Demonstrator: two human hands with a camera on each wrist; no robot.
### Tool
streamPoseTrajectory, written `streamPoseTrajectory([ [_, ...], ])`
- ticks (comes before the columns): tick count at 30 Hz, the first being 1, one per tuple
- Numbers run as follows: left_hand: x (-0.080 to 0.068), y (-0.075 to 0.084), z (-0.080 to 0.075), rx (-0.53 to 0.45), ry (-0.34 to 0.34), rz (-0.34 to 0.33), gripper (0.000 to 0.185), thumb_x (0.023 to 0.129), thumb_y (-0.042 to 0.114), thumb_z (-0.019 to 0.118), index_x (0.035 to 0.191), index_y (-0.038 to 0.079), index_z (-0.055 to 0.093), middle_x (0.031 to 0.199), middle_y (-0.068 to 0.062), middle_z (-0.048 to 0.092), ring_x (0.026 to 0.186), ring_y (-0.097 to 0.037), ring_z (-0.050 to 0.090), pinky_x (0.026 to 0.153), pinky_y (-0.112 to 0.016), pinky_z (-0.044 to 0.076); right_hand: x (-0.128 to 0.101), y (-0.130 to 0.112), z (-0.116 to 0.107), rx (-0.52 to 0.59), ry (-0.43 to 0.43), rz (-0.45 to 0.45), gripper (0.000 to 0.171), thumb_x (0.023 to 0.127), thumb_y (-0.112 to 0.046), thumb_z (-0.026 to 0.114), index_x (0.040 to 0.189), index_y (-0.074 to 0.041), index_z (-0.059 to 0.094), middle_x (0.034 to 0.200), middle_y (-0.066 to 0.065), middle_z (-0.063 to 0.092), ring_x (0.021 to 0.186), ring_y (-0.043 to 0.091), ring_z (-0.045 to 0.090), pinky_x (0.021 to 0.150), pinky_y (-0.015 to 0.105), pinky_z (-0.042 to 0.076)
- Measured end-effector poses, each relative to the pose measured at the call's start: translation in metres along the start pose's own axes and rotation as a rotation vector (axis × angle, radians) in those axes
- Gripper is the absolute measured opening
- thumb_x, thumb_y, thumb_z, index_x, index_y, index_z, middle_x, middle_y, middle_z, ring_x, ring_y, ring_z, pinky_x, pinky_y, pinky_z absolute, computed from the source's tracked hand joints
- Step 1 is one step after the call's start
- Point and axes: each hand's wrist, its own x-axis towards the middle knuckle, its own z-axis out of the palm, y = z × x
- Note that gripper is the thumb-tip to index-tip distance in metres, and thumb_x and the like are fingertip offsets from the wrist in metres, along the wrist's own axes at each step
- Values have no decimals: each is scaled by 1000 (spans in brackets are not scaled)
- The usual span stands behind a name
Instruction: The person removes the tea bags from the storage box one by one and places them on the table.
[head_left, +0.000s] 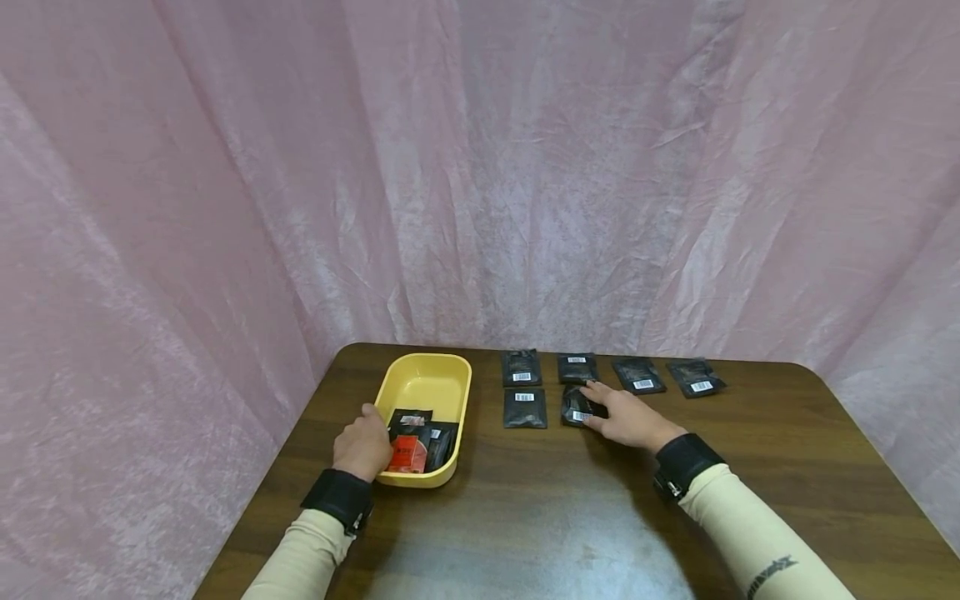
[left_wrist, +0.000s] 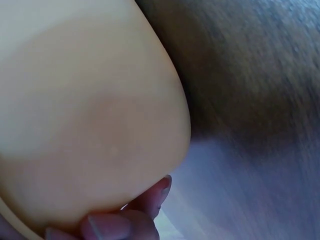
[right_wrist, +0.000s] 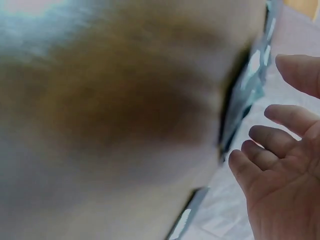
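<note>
Hands at tray and packet

Head: left hand (head_left: 365, 446) grips tray (head_left: 427, 379) near edge; right hand (head_left: 626, 417), fingers flat, rests on packet (head_left: 576, 408).
Left wrist: fingertips (left_wrist: 107, 225) curl under tray wall (left_wrist: 90, 115).
Right wrist: fingers (right_wrist: 295, 117) spread, loose.

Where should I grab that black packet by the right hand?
The packet lies flat on the table, so probably pinch its near edge, coming from above. The right hand already rests there with straight fingers.
</note>
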Motion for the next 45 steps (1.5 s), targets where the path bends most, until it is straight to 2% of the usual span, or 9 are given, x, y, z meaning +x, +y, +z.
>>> streamPoseTrajectory([
  [9, -3, 4, -3, 1, -7, -3, 42, 91, 11, 74, 115, -6, 45, 93, -27, 67, 77, -36, 68, 78, -55, 61, 8, -22, -17, 9, 49, -59, 64, 105, -29, 66, 161, -6, 45, 171, 27, 35, 158, 50, 36, 122, 67, 37],
  [14, -4, 7, -6, 5, -16, -2, 42, 91, 11, 74, 116, -6, 45, 95, -27, 68, 79, -37, 69, 80, -56, 60, 15, -53, -20, 13, 41, -113, 63, 106, -30, 65, 163, -11, 44, 173, 22, 34, 160, 48, 34, 123, 66, 36],
  [21, -1, 7, -2, 2, -19, 2, 41, 91, 11, 73, 115, -6, 45, 95, -28, 68, 79, -37, 69, 80, -57, 60, 36, -103, -18, -27, 19, -221, 63, 106, -32, 64, 162, -8, 45, 172, 20, 36, 162, 41, 33, 128, 60, 33],
  [25, -3, 4, -2, 5, -19, -1, 42, 91, 12, 73, 116, -6, 44, 97, -28, 69, 80, -38, 69, 80, -58, 60, 51, -135, -8, -39, -11, -266, 66, 107, -36, 64, 163, -10, 42, 173, 17, 36, 163, 36, 33, 130, 54, 33],
  [30, -4, 0, -2, 10, -5, 2, 42, 91, 13, 72, 116, -6, 44, 96, -29, 69, 81, -39, 70, 81, -58, 60, 70, -178, 9, -34, -6, -342, 68, 105, -33, 67, 162, -6, 43, 169, 18, 44, 160, 32, 41, 129, 47, 35],
  [34, -2, -1, -1, 7, 18, 11, 39, 92, 12, 71, 114, -6, 45, 97, -29, 69, 83, -41, 71, 81, -59, 60, 81, -207, 29, -42, -40, -349, 69, 104, -33, 67, 164, -10, 41, 169, 13, 46, 158, 26, 45, 129, 42, 37],
  [41, -2, 1, 1, -9, 34, 30, 32, 93, 10, 67, 113, -6, 46, 98, -31, 71, 86, -45, 74, 79, -61, 59, 88, -234, 71, -197, -86, -405, 69, 102, -36, 68, 161, -9, 45, 162, 9, 55, 147, 22, 58, 122, 33, 45],
  [45, -2, 2, 2, -16, 51, 56, 29, 93, 8, 64, 111, -6, 47, 99, -33, 72, 88, -49, 74, 77, -62, 58, 89, -242, 83, -287, -87, -375, 74, 99, -44, 72, 160, -10, 47, 160, 7, 57, 142, 23, 61, 120, 35, 46],
])
